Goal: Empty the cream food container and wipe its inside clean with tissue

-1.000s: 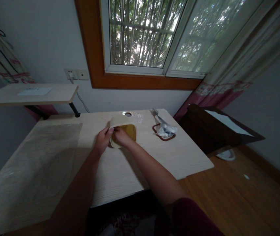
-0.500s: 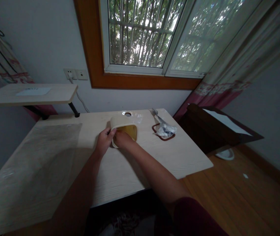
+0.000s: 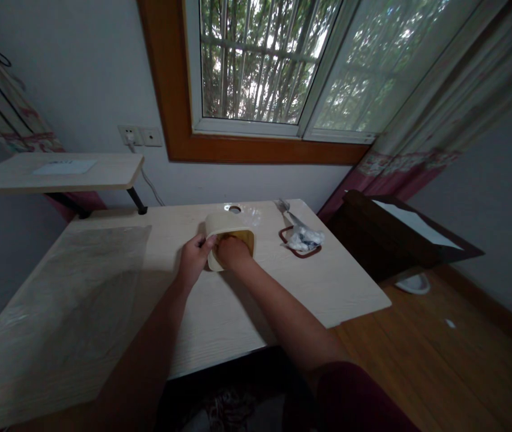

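Observation:
A cream box [image 3: 226,221] with a yellowish-brown inside lies on its side on the light wooden table [image 3: 292,288], its opening facing me. My left hand [image 3: 194,257] grips the left edge of the opening, thumb at the rim. Inside the opening is my right hand [image 3: 234,251]; its fingers are mostly hidden, and I cannot make out what they hold, if anything. Right of the box, a brown rectangular ring [image 3: 301,255] lies under a crumpled clear plastic bag [image 3: 305,238].
A clear plastic sheet [image 3: 85,282] covers part of the table's left side. A raised shelf [image 3: 116,168] with a paper stands at the back left. A metallic fork-like utensil [image 3: 283,206] lies near the back edge. At the right is a dark brown piece of furniture [image 3: 400,240].
My right hand has shifted slightly to the right inside the box opening. The box and my left hand appear slightly further right too, as the view moved a little.

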### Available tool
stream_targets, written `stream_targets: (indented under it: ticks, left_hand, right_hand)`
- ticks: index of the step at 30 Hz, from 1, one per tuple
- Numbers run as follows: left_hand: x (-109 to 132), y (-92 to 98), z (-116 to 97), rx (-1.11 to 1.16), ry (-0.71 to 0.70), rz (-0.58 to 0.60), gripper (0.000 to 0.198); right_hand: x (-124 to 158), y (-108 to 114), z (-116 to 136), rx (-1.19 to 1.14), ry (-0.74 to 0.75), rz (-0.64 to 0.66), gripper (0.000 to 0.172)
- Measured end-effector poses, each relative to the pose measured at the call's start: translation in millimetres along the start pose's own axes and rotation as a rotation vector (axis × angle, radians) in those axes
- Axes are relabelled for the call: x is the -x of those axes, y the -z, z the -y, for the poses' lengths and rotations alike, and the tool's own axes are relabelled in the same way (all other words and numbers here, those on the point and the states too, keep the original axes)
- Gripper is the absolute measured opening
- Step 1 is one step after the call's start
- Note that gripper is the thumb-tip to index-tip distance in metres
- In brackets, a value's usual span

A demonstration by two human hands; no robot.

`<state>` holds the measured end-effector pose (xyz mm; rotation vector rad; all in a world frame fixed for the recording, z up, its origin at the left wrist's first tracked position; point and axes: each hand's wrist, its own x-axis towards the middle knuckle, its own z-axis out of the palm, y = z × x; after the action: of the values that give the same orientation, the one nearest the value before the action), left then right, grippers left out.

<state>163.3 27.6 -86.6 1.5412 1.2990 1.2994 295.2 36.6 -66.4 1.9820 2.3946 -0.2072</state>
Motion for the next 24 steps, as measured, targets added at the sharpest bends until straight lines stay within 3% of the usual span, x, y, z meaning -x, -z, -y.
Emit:
stream_targets:
  ticks: [6,17,24]
  left_hand:
    - [6.6,-10.4,-7.9,-0.025,-0.011,0.014,0.047]
    - [9.1,-15.2,-5.9,-0.089,-0.017,0.007,0.046]
    - [8.5,-14.5,-7.2,-0.075,-0.022,0.007,0.046]
  right_hand:
    - [-0.3,-0.1,5.5,0.036,-0.073,0.015,0.037]
    - [5.9,2.1,9.5,0.077,-0.124,-0.078,0.040]
    - [4.4,11.2,13.8,0.079,-0.136,-0.016,0.040]
